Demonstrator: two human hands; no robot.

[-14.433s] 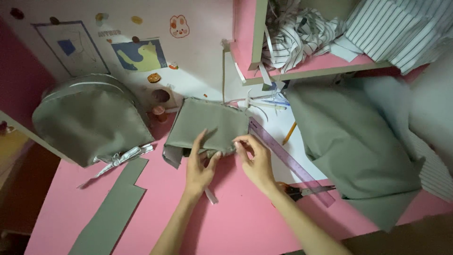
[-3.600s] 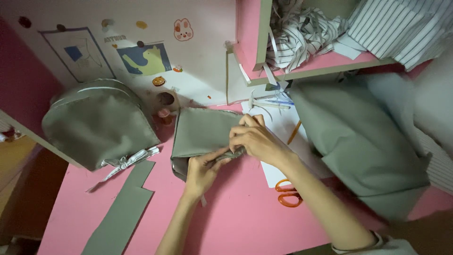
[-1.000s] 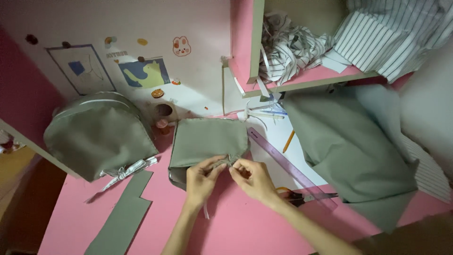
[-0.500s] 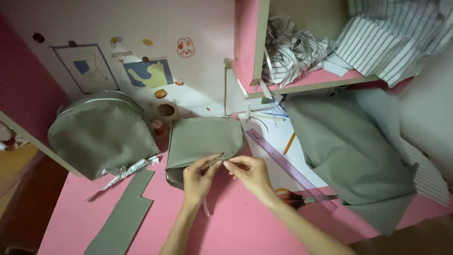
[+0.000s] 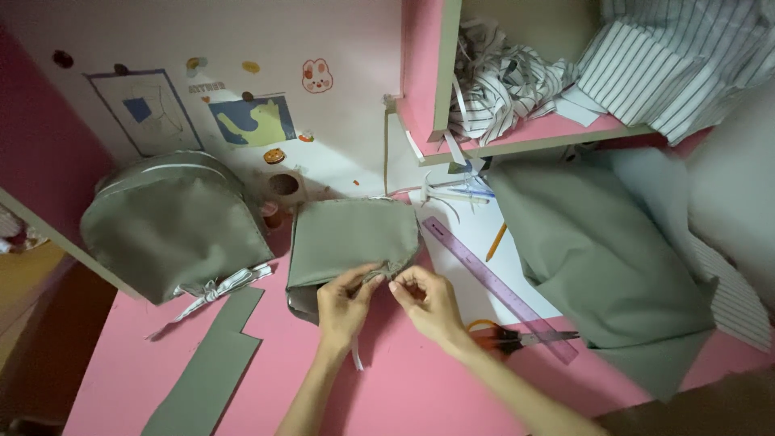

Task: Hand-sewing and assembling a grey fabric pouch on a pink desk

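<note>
Hands (image 5: 387,299) lower, pinching pouch (image 5: 351,238) hem

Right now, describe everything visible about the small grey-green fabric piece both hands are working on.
The small grey-green fabric piece looks like matte woven cloth, roughly rectangular with rounded upper corners and a pale edge along its top. It lies flat on the pink tabletop, between the larger domed fabric bag and the purple ruler. The left hand pinches its lower edge; the right hand meets it there. A thin pale strip hangs below.
</note>
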